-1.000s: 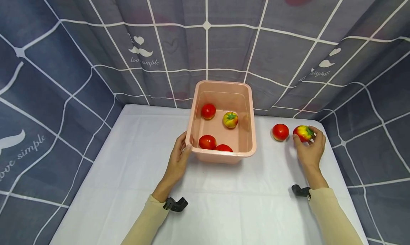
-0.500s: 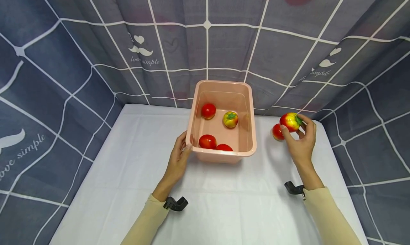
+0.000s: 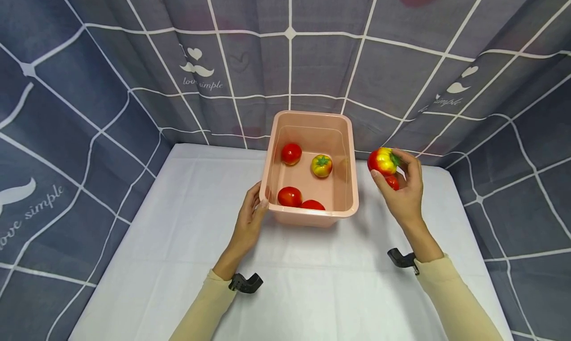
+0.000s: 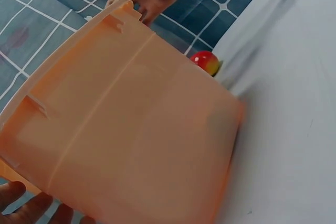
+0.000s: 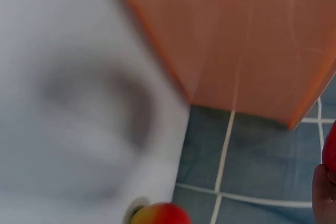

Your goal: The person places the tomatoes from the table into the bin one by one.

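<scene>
The right hand (image 3: pixel 403 192) is holding a red and yellow tomato (image 3: pixel 382 161) with its fingertips curled around it, and the fruit is being kept in the air, just beside the right wall of the pink basin (image 3: pixel 351 182) and a little above its rim. Behind this hand, a plain red tomato (image 3: pixel 393 182) is lying on the white table (image 3: pixel 178 232), partly hidden by the fingers.

The left hand (image 3: pixel 250 219) is gripping the near left corner of the basin, with the thumb over the rim and the fingers against the outside wall. In the left wrist view the fingertips (image 4: pixel 31 208) are showing under the orange-pink wall.

Inside the basin four tomatoes are lying: a far red tomato (image 3: pixel 291 153) at the back left, a yellow tomato (image 3: pixel 321 165) with a green stem to its right, a near red tomato (image 3: pixel 289 196) at the front left, and a half-hidden tomato (image 3: pixel 312 205) just beside it, behind the front rim.

The basin is standing at the back middle of the table, near the blue checked curtain (image 3: pixel 134 58). The right wrist view is blurred.
</scene>
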